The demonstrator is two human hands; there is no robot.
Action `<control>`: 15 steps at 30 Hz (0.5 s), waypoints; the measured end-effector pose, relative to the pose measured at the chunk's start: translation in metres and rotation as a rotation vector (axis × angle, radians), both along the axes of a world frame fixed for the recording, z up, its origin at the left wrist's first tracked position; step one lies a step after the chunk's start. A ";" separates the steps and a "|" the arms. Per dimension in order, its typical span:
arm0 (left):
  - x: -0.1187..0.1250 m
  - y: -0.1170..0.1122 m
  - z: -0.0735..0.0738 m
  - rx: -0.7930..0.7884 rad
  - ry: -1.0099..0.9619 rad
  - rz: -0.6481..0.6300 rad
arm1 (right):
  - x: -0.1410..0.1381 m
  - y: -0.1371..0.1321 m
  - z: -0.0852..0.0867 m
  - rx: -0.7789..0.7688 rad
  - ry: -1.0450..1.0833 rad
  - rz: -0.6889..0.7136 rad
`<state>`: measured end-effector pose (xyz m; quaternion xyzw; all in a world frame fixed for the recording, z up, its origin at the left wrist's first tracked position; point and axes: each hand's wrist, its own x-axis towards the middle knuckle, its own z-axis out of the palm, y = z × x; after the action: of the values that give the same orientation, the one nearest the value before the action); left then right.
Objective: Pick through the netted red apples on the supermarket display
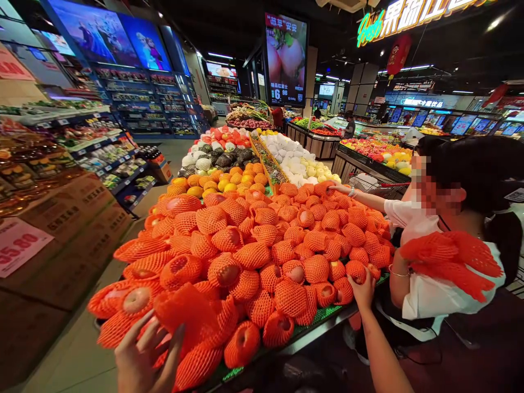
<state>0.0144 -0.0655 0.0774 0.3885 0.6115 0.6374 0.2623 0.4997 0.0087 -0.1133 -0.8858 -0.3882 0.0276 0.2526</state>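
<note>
My left hand (143, 355) is at the lower left, fingers curled around an orange foam net sleeve (186, 316) that looks flat and slightly blurred. Beneath it lie several apples in the same orange netting. Farther right, my right hand (364, 292) reaches to the front edge of the pile, thumb and fingers closed around a netted apple (355, 269). Many more netted apples (233, 273) are heaped on the sloped display, some with red or pale skin showing through the sleeve openings.
A person in a white top (421, 295) stands at the right, one hand (333, 186) on the pile, orange nets bunched at the other arm. Oranges (241, 177) and white-netted fruit (290, 155) lie behind. Stacked cartons (77, 218) stand left; a shopping cart (372, 188) is at the right.
</note>
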 end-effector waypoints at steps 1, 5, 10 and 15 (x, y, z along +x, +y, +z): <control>0.001 0.000 0.002 0.000 -0.001 0.005 | 0.004 0.000 0.003 -0.028 0.016 0.030; 0.002 0.002 0.001 0.023 0.011 0.004 | 0.012 -0.012 0.024 -0.178 0.045 0.135; -0.001 0.012 -0.021 0.021 0.042 -0.089 | -0.023 -0.042 0.039 -0.332 0.033 0.184; 0.001 0.024 -0.049 0.043 0.070 -0.212 | -0.051 -0.041 0.036 -0.416 0.019 0.262</control>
<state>0.0155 -0.0411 0.0279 0.4785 0.5621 0.6051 0.2983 0.4483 -0.0324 -0.0774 -0.8607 -0.4832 0.1479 0.0627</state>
